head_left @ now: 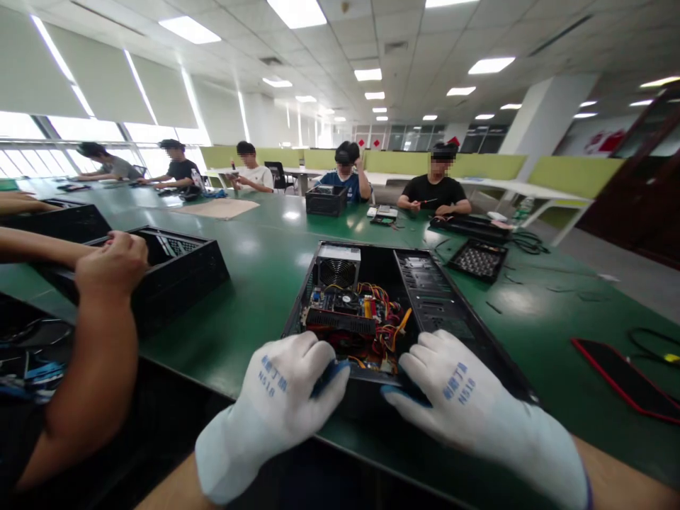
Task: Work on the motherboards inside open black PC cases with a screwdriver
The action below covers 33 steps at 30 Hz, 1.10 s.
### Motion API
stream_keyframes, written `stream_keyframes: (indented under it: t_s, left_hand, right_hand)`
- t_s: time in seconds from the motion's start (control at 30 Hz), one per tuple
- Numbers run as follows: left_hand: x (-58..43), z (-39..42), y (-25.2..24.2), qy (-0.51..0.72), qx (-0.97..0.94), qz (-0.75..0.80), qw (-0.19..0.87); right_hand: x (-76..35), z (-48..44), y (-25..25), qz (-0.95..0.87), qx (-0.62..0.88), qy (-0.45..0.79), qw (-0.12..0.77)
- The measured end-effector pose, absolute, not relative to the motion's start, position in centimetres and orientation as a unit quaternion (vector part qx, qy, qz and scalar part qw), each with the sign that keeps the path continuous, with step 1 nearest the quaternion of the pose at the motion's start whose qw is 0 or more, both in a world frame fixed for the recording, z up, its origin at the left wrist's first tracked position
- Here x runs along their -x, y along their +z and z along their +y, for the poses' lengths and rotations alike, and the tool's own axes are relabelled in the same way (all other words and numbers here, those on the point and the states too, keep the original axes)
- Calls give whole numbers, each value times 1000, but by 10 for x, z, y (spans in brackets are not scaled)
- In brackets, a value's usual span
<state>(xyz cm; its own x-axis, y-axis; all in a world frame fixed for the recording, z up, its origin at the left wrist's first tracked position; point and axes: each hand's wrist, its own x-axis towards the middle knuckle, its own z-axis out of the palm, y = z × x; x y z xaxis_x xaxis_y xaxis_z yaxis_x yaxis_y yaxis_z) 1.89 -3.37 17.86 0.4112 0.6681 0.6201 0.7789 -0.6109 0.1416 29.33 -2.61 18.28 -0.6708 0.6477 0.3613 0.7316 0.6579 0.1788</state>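
An open black computer case lies on its side in front of me. My left hand, in a white glove with blue on the fingertips, grips its near edge at the left, thumb on the near side and fingers curled over. At the right of the same edge my right hand, gloved alike, has its fingers bent over the rim and its thumb below. Inside are a power supply with a fan, a black card, and a tangle of coloured wires. The metal drive bay runs along the right side.
A neighbour's arm reaches in at the left beside another black case. On the green table, a black panel lies beyond my case, and a red-edged black mat lies right. Several people sit across the table.
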Motion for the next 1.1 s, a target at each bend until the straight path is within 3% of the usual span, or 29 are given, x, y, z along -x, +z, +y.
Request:
stream_keyframes:
  t_s: [0.23,0.5,0.6,0.77,0.9,1.1]
  left_hand:
    - [-27,-39,172,-192,882,-423,75]
    - [-34,-87,173,-238,889,-389,42]
    - [-35,-95,167,-250,890,-377,47]
    - [-37,-98,171,-227,888,-400,27]
    - [-38,-96,179,-227,890,-394,12]
    - [-36,-96,179,-234,883,-406,-8]
  right_hand:
    - [-301,-56,186,-905,352,-147,186]
    - [-310,-99,169,-889,318,-200,261]
    - [-315,-106,166,-907,337,-167,191]
    - [-317,-76,205,-930,343,-70,114]
    - [-299,-11,223,-921,372,-110,26]
    - [-248,69,207,-888,423,-88,-159]
